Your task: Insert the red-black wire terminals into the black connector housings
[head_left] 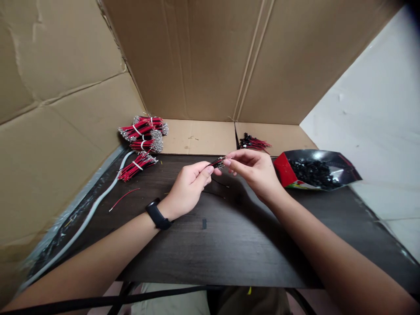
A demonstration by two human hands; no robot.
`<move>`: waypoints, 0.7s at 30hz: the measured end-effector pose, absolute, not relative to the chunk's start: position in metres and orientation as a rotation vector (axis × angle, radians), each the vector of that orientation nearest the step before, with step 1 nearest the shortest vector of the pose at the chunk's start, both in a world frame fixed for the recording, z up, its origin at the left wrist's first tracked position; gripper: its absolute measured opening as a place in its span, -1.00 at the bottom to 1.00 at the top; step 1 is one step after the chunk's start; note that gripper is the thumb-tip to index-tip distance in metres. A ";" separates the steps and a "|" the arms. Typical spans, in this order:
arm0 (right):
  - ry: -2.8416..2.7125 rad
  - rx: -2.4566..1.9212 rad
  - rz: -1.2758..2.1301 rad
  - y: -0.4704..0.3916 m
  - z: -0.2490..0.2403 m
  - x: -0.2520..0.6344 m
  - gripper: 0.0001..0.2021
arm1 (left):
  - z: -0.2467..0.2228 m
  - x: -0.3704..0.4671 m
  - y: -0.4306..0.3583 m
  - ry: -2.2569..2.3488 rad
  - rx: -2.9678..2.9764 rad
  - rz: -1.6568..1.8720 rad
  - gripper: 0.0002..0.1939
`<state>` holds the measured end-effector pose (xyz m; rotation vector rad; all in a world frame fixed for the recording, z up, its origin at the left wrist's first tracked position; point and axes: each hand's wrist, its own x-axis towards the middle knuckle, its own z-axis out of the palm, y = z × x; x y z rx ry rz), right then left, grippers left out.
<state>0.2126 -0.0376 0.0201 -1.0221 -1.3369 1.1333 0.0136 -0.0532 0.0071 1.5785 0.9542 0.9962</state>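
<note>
Above the middle of the dark table, my left hand (192,186) is closed around a small bunch of thin black wires (215,163) with metal terminals at their tips. My right hand (251,170) meets the terminal end of that bunch, thumb and forefinger pinched together. Whatever lies between those fingertips is too small to make out. Beneath the hands a couple of loose black wires (219,182) lie on the table. To the right stands an open box (284,170) of small black plastic parts (313,172).
Several tied bundles of red and black wires (138,166) lie at the back left. One red wire (123,197) is loose nearby. Wires with black ends (254,142) rest on cardboard at the back. Cardboard walls (197,57) enclose the table; a grey cable (95,210) runs along its left edge.
</note>
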 end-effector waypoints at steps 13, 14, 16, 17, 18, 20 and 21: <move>-1.328 -0.945 1.202 -0.038 0.022 0.212 -0.79 | 0.008 0.013 -0.054 0.962 1.590 0.970 -0.64; -1.329 -0.948 1.201 -0.038 0.022 0.212 -0.79 | 0.008 0.013 -0.054 0.958 1.582 0.967 -0.64; -1.337 -0.952 1.197 -0.038 0.022 0.212 -0.78 | 0.008 0.013 -0.053 0.951 1.569 0.963 -0.63; -1.340 -0.951 1.194 -0.037 0.022 0.212 -0.77 | 0.008 0.013 -0.053 0.947 1.567 0.963 -0.63; -1.341 -0.947 1.190 -0.037 0.022 0.213 -0.77 | 0.008 0.013 -0.053 0.947 1.568 0.965 -0.63; -1.347 -0.943 1.180 -0.037 0.023 0.214 -0.77 | 0.009 0.014 -0.053 0.954 1.575 0.969 -0.64; -1.352 -0.944 1.177 -0.037 0.024 0.214 -0.77 | 0.009 0.014 -0.053 0.957 1.579 0.968 -0.64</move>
